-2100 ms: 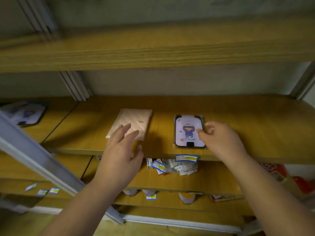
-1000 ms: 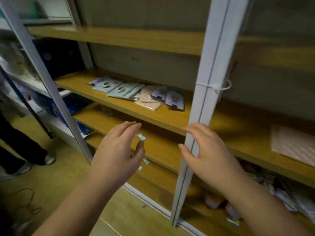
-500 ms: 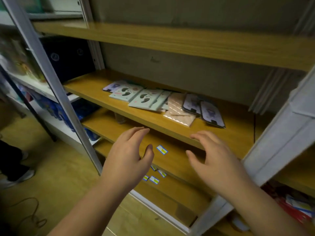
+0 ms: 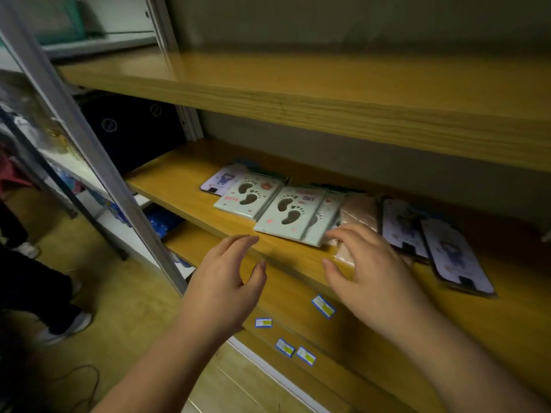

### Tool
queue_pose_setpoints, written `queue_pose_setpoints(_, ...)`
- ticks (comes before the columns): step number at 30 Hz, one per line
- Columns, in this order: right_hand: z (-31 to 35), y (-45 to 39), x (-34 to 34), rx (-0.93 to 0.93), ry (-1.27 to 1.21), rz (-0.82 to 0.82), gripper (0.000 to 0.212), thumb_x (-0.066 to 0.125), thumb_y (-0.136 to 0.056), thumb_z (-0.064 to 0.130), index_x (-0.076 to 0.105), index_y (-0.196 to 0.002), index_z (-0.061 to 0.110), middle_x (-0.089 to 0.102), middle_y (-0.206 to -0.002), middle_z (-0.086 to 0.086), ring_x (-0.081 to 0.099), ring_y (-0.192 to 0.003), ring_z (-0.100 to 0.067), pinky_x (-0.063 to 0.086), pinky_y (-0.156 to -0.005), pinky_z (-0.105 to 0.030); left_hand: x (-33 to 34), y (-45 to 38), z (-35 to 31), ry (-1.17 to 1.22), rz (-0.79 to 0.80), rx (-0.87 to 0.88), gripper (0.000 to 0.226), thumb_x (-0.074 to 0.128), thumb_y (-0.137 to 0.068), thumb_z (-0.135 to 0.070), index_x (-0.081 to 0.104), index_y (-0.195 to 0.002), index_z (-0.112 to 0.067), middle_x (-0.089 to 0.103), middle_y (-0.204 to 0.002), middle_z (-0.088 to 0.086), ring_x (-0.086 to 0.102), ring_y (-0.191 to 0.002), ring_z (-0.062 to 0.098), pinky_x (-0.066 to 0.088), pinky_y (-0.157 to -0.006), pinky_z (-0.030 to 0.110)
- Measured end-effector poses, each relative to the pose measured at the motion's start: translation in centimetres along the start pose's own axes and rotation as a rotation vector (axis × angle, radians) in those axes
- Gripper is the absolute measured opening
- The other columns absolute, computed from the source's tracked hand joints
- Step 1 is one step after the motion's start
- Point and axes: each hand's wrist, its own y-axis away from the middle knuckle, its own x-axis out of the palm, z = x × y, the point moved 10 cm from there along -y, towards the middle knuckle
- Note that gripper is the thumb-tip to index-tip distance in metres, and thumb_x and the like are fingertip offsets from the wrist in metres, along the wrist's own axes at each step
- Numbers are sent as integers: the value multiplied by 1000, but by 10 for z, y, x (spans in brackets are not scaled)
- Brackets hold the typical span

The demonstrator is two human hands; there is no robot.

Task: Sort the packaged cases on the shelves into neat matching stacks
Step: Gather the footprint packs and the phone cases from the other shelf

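Observation:
A loose row of packaged cases lies on the middle wooden shelf (image 4: 185, 192). From left: a lilac cartoon case (image 4: 222, 181), two pale green footprint cases (image 4: 249, 195) (image 4: 293, 211), a third green one (image 4: 323, 217) partly under them, a pink quilted case (image 4: 357, 213), and two lilac cartoon cases (image 4: 402, 226) (image 4: 456, 257). My left hand (image 4: 223, 287) hovers open in front of the shelf edge, holding nothing. My right hand (image 4: 369, 269) is open with spread fingers over the near end of the pink case; whether it touches is unclear.
A grey metal upright (image 4: 89, 144) stands left of my hands. Another wooden shelf (image 4: 298, 96) runs above, and lower shelves carry blue price labels (image 4: 323, 307). Dark boxes (image 4: 131, 126) sit behind the upright. A person's legs and shoes (image 4: 59, 317) are on the floor at left.
The view has swung from the right bay with two cases to this bay and closed in. Both hands have advanced to the shelf edge, the right reaching over the pink case.

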Motion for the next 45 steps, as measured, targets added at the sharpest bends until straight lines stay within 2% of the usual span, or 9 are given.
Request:
queue_pose_setpoints(4, 0, -19, 14, 38, 21, -7, 40, 61, -89, 39, 58, -127, 28, 52, -126, 15, 45, -112, -1, 35, -91, -20, 2, -56, 43, -11, -18, -59, 59, 47, -93, -65, 45, -145, -36, 54, -140, -12, 63, -92, 9, 56, -79, 38)
queue_pose_setpoints(9, 7, -41, 31, 106, 31, -26, 37, 65, -89, 32, 62, -124, 24, 56, -121, 13, 48, -111, -2, 33, -91, -17, 19, -144, 90, -138, 40, -107, 64, 42, -95, -65, 49, -144, -24, 54, -144, 6, 56, -122, 30, 50, -94, 45)
queue_pose_setpoints(14, 19, -58, 45, 155, 69, -88, 38, 62, -90, 34, 60, -127, 25, 55, -124, 14, 43, -110, 4, 29, -91, -13, 43, -180, 107, -410, 139, -88, 82, 32, -91, -77, 37, -149, -19, 50, -146, 18, 49, -129, 39, 44, -101, 48)
queue_pose_setpoints(22, 30, -63, 55, 214, 127, -135, 38, 61, -90, 36, 57, -127, 31, 51, -123, 20, 42, -111, 4, 28, -90, -9, 37, -197, 115, 29, 217, -98, 102, 75, -72, -68, 33, -151, -19, 52, -142, 17, 52, -125, 37, 51, -97, 48)
queue_pose_setpoints(25, 25, -60, 54, 248, 144, -151, 39, 58, -91, 38, 55, -130, 30, 51, -125, 20, 40, -111, 7, 25, -91, -6, 26, -201, 114, 183, 178, -72, 86, 83, -72, -57, 44, -141, -22, 61, -133, 6, 60, -116, 30, 56, -90, 48)
queue_pose_setpoints(29, 19, -51, 50, 319, 175, -150, 42, 56, -92, 40, 55, -133, 30, 51, -128, 18, 42, -118, 2, 29, -95, -15, 27, -204, 119, 589, 212, -150, 37, 76, -88, -27, 56, -119, -30, 69, -110, -4, 69, -102, 26, 61, -82, 54)
queue_pose_setpoints(32, 8, -43, 41, 380, 218, -171, 43, 54, -92, 42, 52, -135, 32, 51, -132, 16, 42, -119, 0, 29, -91, -15, 27, -199, 115, 778, 201, -213, 35, 71, -93, -21, 47, -118, -27, 60, -115, -1, 65, -106, 32, 61, -78, 57)
queue_pose_setpoints(38, -32, -16, 1, 582, 282, -338, 36, 56, -93, 33, 60, -125, 20, 59, -123, -1, 53, -111, -17, 43, -83, -31, 12, -181, 66, 803, 144, -48, 46, 69, -95, -27, 50, -136, -23, 63, -107, -18, 64, -98, 5, 57, -85, 41)
queue_pose_setpoints(45, -82, 8, -42, 816, 602, -368, 36, 59, -89, 37, 71, -101, 6, 68, -98, -17, 61, -91, -35, 48, -75, -39, 50, -148, 14, 1006, 420, -104, 25, 66, -96, -22, 66, -121, -27, 79, -103, -7, 76, -93, 17, 62, -79, 42)
